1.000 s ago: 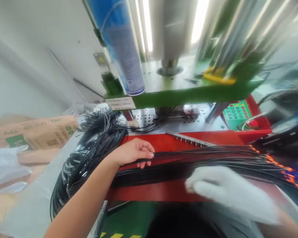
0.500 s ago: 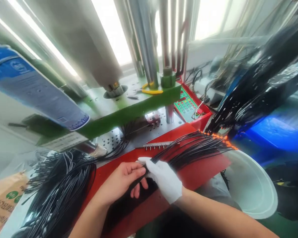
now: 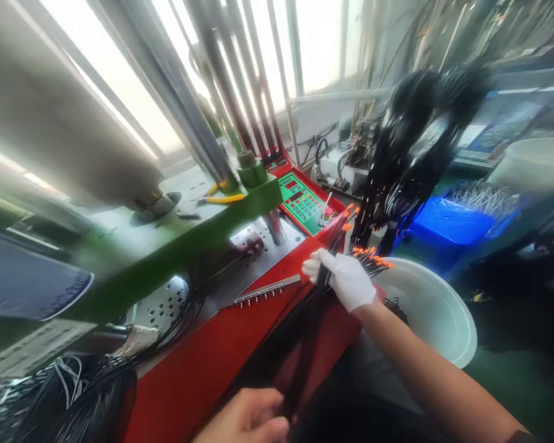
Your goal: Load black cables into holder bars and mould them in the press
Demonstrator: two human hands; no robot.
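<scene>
A bundle of thin black cables (image 3: pixel 300 332) with orange tips (image 3: pixel 372 255) lies across the red machine table (image 3: pixel 212 363). My right hand (image 3: pixel 344 277), in a white glove, is closed around the bundle near its orange-tipped end. At the bottom edge my bare left hand (image 3: pixel 247 421) grips the same bundle lower down, its fingers wrapped round the cables. A metal strip with a row of pins (image 3: pixel 265 290) lies on the table just left of my right hand.
A green press frame (image 3: pixel 175 237) with steel columns stands over the table. Behind it sits a green control panel (image 3: pixel 302 203). A white basin (image 3: pixel 431 307) and a blue bin (image 3: pixel 452 224) stand at the right. More black cables hang (image 3: pixel 415 147) above and pile at lower left (image 3: pixel 74 400).
The view has swung right. My right hand slid along the bundle toward the orange tips and lifted that end. My left hand stayed on the bundle, dropping to the frame's bottom.
</scene>
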